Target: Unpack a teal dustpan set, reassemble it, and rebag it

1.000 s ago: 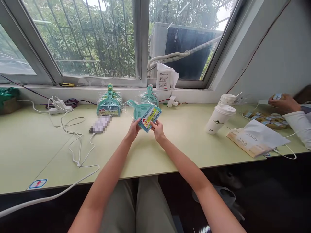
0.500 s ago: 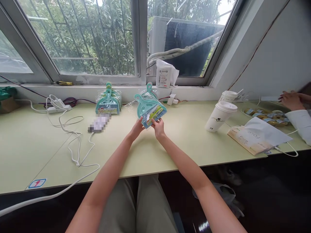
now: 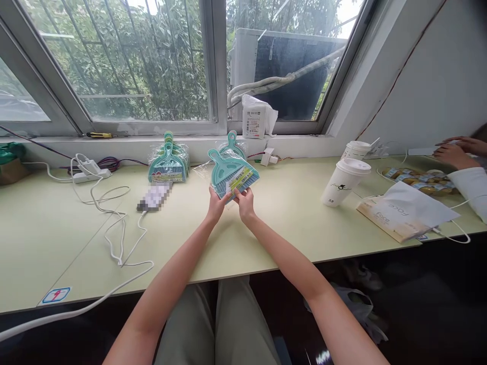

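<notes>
Both hands hold one teal mini dustpan-and-brush set [image 3: 231, 172] wrapped in clear plastic, lifted just above the pale green table [image 3: 266, 223]. My left hand [image 3: 216, 204] pinches its lower left edge. My right hand [image 3: 245, 202] pinches the lower right edge by the yellow label. The set's handle points up and to the left. A stack of several identical wrapped sets [image 3: 169, 161] lies behind to the left, and one more wrapped set [image 3: 233, 145] leans by the sill behind the held one.
A blurred phone [image 3: 154, 196] on a white cable [image 3: 117, 238] and a power strip [image 3: 88, 170] lie left. Two lidded paper cups [image 3: 344, 181], a white paper bag [image 3: 405, 210] and snack packets [image 3: 413, 180] sit right, where another person's hands [image 3: 454, 151] rest. A tissue pack [image 3: 254, 117] stands on the sill.
I have raised the wrapped set slightly and tilted it more upright, and my hands have drawn closer together. The other person's hand at right has shifted along the table.
</notes>
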Demonstrator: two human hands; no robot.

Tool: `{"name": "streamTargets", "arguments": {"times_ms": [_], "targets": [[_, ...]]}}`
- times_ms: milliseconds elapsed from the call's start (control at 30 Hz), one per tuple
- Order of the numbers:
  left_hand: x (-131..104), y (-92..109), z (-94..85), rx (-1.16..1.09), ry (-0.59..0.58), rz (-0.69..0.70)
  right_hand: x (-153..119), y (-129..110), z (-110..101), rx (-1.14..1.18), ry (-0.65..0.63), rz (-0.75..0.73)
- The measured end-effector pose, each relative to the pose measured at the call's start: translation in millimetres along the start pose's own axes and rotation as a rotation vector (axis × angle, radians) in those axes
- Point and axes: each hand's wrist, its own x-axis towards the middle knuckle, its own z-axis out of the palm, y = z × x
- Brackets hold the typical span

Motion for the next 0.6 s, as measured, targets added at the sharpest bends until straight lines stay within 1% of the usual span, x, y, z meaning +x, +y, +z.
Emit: {"name": "streamTargets", "arguments": {"times_ms": [100,133,167,267,333,467,600], "targets": [[0,-4,-1.3,0.099,-0.008,0.034,-2,1,2,0.0,0.023,-0.011],[-1,-5,-1.3,0.134,0.01,0.041,-3,0,3,0.003,0.025,-0.013],[-1,-5,-1.0,0.163,0.047,0.046,-4,0,4,0.006,0.02,-0.012],[-5,-3,0.7,0.205,0.214,0.051,-9,-2,9,0.01,-0.023,-0.008],[-7,-1,1.7,0.195,0.262,0.034,-13,-3,12,0.011,-0.047,-0.014],[-11,2,2.1,0.212,0.303,0.034,-17,-1,15,-0.003,-0.062,-0.026],[-14,4,0.4,0.213,0.294,-0.008,-18,2,14,-0.016,-0.035,-0.008]]}}
